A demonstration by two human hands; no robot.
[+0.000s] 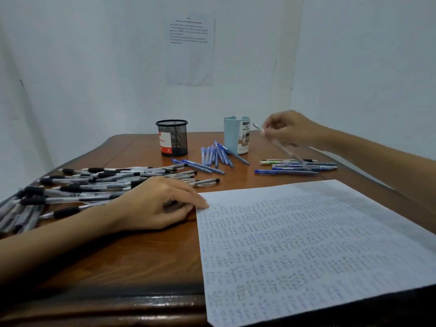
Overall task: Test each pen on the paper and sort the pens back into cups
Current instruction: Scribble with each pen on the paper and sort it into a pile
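The right hand's fingers (pixel 271 125) pinch a see-through pen (pixel 283 149). They hold it up in the air just beside the blue cup (pixel 237 135), and the pen looks blurry. The left hand (pixel 160 204) lies on the worktop (pixel 141 256). Its fingers curl over what looks like a dark pen (pixel 171 204), and one fingertip touches the corner of the paper (pixel 306 244).

The paper is almost full of little ink marks, so I think lots of pens have been tried. But no pens stick out of the blue cup, and the black mesh cup (pixel 172 138) looks empty too. So I think the sorting has hardly begun.

A big pile of black pens (pixel 82 185) lies at the left. A bunch of blue pens (pixel 214 156) lies in front of the cups, one leaning on the blue cup. A row of mixed pens (pixel 299 167) lies under the right hand. Those loose pens crowd the way to the cups and could roll if bumped. A printed sheet (pixel 190 50) hangs on the wall.
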